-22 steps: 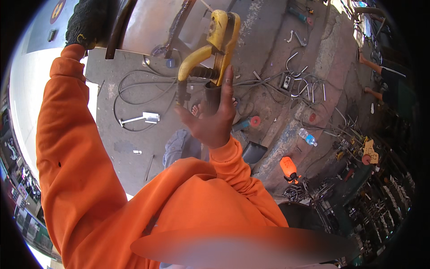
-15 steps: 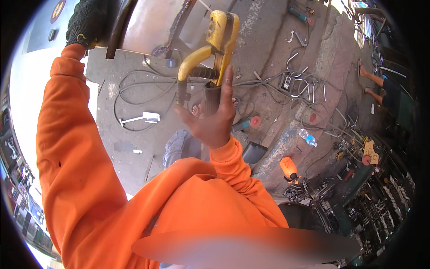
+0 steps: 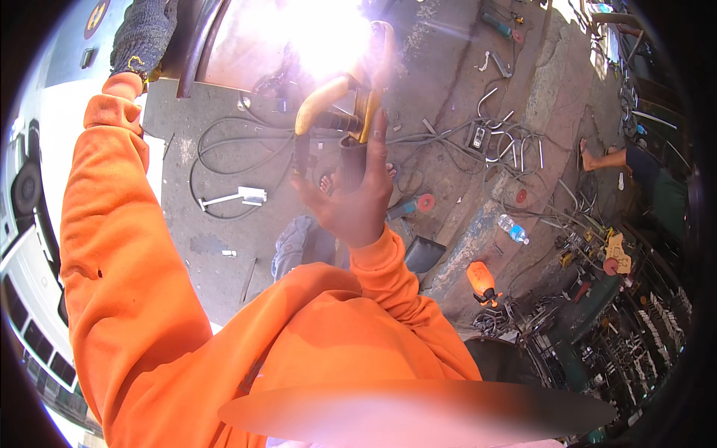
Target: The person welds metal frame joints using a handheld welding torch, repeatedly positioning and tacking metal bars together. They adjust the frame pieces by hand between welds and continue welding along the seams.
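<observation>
My right hand [image 3: 355, 205] is bare and closed round the dark handle of a yellow welding electrode holder [image 3: 323, 98], one finger stretched along its side. A dazzling white arc [image 3: 321, 33] glows at the far end of the holder, hiding the electrode and the metal around it. My left hand [image 3: 146, 37] wears a dark knitted glove and lies at the far left, beside a brown metal bar [image 3: 200, 48]. Its fingers are too dark and covered to make out. Next to the arc is a flat metal sheet [image 3: 228, 56], partly washed out by glare.
Cables [image 3: 216, 142] loop over the concrete floor. Angle grinders [image 3: 411, 205], bent metal rods [image 3: 515, 145], a water bottle [image 3: 514, 229] and an orange bottle [image 3: 482, 280] lie to the right. Another person's leg [image 3: 605, 159] shows at far right. A white van [image 3: 33, 291] stands at the left edge.
A bright arc has lit up at the electrode holder's tip. Both my hands stay almost in place. The other person's legs have shifted, and a white van has come into view at left.
</observation>
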A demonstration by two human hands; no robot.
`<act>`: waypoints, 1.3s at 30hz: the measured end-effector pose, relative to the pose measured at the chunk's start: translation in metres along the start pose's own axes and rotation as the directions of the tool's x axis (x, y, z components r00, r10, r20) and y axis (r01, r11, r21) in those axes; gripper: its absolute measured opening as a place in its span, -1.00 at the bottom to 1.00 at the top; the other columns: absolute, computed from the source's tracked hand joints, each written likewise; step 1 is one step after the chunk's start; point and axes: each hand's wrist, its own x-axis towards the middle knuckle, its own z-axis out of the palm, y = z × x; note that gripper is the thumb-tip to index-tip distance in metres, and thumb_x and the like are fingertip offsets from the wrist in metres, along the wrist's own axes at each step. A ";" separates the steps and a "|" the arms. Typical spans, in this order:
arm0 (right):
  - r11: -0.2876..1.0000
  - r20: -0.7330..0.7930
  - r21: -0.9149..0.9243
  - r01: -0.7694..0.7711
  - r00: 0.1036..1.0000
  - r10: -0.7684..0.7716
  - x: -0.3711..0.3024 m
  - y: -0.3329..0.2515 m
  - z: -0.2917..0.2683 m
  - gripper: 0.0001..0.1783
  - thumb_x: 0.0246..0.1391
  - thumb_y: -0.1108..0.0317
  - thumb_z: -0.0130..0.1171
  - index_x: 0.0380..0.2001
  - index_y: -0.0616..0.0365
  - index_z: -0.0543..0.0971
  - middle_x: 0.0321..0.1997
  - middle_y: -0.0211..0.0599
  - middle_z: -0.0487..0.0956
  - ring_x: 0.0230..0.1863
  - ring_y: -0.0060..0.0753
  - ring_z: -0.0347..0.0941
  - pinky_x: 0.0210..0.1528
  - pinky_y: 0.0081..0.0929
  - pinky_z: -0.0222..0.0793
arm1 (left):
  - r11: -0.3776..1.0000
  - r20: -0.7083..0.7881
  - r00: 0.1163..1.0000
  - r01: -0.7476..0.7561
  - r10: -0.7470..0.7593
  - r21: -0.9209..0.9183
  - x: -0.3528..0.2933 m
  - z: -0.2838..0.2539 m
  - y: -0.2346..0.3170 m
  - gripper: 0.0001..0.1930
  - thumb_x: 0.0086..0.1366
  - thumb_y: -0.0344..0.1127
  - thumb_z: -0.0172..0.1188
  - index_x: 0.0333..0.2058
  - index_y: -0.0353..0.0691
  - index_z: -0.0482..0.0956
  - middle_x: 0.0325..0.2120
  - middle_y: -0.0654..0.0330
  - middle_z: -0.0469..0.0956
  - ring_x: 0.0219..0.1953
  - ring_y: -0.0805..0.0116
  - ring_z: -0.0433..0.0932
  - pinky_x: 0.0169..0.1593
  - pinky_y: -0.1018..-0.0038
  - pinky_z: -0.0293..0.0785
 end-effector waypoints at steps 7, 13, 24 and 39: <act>0.998 0.011 0.055 -0.009 1.000 0.009 -0.003 0.004 0.003 0.42 -0.21 0.36 0.63 0.56 0.37 -0.14 -0.07 -0.25 0.64 -0.41 -0.64 0.49 -0.33 -0.64 0.51 | 1.000 -0.010 1.000 -0.011 0.011 0.017 0.004 0.002 -0.002 -0.58 0.46 -0.21 0.02 0.26 0.05 0.47 0.26 0.02 0.43 0.25 -0.03 0.46 0.27 0.15 0.45; 0.992 -0.036 0.114 0.047 0.998 -0.043 -0.004 0.002 0.003 0.44 -0.20 0.40 0.61 0.57 0.35 -0.19 0.08 -0.14 0.57 -0.25 -0.57 0.52 -0.26 -0.62 0.52 | 1.000 0.003 1.000 -0.017 0.017 0.026 -0.001 -0.001 0.000 -0.59 0.45 -0.22 0.02 0.25 0.04 0.47 0.25 0.01 0.43 0.25 -0.04 0.47 0.26 0.14 0.45; 0.994 0.009 0.091 -0.067 0.998 0.066 -0.012 -0.005 0.002 0.43 -0.22 0.46 0.61 0.57 0.35 -0.16 0.13 -0.14 0.52 -0.18 -0.50 0.51 -0.18 -0.57 0.54 | 0.999 -0.005 1.000 -0.028 0.028 0.033 0.001 -0.005 -0.001 -0.59 0.45 -0.22 0.03 0.23 0.02 0.48 0.23 0.00 0.45 0.23 -0.05 0.47 0.24 0.14 0.46; 1.000 -0.008 0.031 0.001 1.000 -0.001 -0.010 -0.006 0.004 0.43 -0.26 0.40 0.62 0.56 0.38 -0.13 0.28 0.09 0.44 0.12 -0.23 0.48 0.08 -0.38 0.51 | 0.999 -0.008 1.000 -0.027 0.027 0.033 -0.001 -0.006 0.001 -0.60 0.43 -0.23 0.04 0.21 0.00 0.49 0.20 -0.02 0.46 0.22 -0.06 0.48 0.22 0.13 0.48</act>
